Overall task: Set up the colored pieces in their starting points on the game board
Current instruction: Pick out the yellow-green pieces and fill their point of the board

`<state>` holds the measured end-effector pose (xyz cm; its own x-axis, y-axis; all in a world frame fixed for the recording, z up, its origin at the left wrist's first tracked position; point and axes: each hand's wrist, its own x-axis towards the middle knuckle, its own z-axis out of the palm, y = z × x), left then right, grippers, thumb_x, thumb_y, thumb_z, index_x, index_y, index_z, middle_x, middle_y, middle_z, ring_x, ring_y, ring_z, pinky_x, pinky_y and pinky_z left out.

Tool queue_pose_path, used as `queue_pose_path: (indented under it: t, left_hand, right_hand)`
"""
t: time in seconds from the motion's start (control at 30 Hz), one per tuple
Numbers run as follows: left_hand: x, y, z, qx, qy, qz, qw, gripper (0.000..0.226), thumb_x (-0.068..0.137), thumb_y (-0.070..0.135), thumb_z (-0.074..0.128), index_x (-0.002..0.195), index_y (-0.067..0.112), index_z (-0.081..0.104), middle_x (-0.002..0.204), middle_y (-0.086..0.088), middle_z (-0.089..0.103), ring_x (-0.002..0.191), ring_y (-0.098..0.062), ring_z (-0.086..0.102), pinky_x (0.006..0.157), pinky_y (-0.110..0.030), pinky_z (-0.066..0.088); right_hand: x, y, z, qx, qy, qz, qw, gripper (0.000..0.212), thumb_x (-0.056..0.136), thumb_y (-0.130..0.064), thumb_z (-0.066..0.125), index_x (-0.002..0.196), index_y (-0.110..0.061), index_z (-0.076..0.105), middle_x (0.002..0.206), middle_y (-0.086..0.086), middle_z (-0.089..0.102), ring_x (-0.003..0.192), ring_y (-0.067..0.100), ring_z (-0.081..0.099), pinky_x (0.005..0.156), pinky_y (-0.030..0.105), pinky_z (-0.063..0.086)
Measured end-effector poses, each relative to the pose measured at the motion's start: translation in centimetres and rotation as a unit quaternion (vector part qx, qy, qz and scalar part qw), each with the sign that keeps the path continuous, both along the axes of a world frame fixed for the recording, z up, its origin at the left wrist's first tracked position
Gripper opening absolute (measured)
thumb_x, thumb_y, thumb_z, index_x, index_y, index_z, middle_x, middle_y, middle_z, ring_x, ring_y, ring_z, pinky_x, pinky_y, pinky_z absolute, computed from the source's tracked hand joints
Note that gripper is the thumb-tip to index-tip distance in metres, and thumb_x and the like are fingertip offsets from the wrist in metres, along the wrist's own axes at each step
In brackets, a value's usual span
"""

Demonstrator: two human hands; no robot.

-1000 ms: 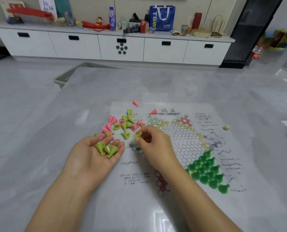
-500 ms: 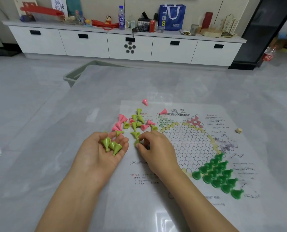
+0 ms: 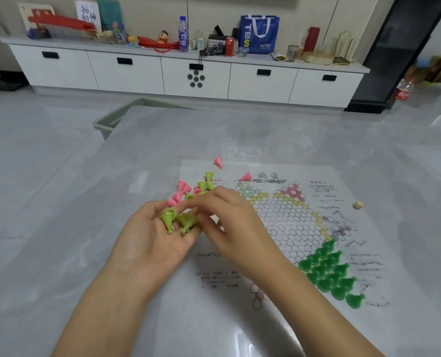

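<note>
Light-green cone pieces [image 3: 179,220] lie in a small heap in your left hand [image 3: 157,235], which is turned palm up with the fingers loosely cupped under them, not closed around them. Your right hand [image 3: 229,222] reaches over from 3 o'clock with its fingers curled toward that heap; the fingertips are blurred, so you cannot tell whether they pinch a piece or only touch the pile. Both hands hover over the left edge of the game board [image 3: 286,228], a clear printed sheet with a hexagonal grid of circles.

Just beyond your fingers, at 12 o'clock, sits the loose pile [image 3: 191,190] of mixed pink and light-green cones, partly hidden by your right hand. Two pink cones lie on their sides apart from it: one pink cone [image 3: 218,161] at the sheet's far edge, another pink cone [image 3: 245,177] near the printed title.

At 4 o'clock from your hands, the dark-green pieces [image 3: 330,271] stand upright in a filled triangle on the board's near right point. A small pale die [image 3: 359,205] rests at 3 o'clock, off the grid. The sheet lies on a grey glossy table [image 3: 59,228]. Far at 12 o'clock a white cabinet [image 3: 188,76] holds a blue bag [image 3: 259,34] and a bottle [image 3: 183,34].
</note>
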<state>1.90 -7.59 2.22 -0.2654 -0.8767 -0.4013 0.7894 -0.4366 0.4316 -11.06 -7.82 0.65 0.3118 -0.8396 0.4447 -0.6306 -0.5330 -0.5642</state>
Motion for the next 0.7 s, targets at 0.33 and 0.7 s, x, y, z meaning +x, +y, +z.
queue_pose_path:
  t: [0.33,0.7]
  left_hand:
    - [-0.6,-0.1,-0.3,0.024,-0.052,0.004,0.998,0.026,0.088,0.011,0.035,0.084,0.001,0.058,0.057,-0.009,0.058,0.045,-0.016,0.057,0.065,-0.026,0.044]
    - [0.2,-0.7,-1.0,0.050,-0.146,0.059,0.986,0.014,0.089,0.000,0.044,0.088,0.001,0.058,0.068,-0.009,0.063,0.052,-0.010,0.054,0.040,-0.013,0.044]
  right_hand:
    - [-0.4,0.0,-0.5,-0.030,0.064,0.056,0.996,0.014,0.077,-0.013,0.061,0.090,-0.016,0.065,0.089,-0.001,0.065,0.081,0.020,0.059,0.065,0.040,0.052]
    - [-1.4,-1.5,-2.8,0.138,-0.079,-0.194,0.968,0.006,0.085,-0.014,0.057,0.088,-0.014,0.062,0.084,-0.004,0.061,0.079,0.011,0.058,0.073,0.021,0.047]
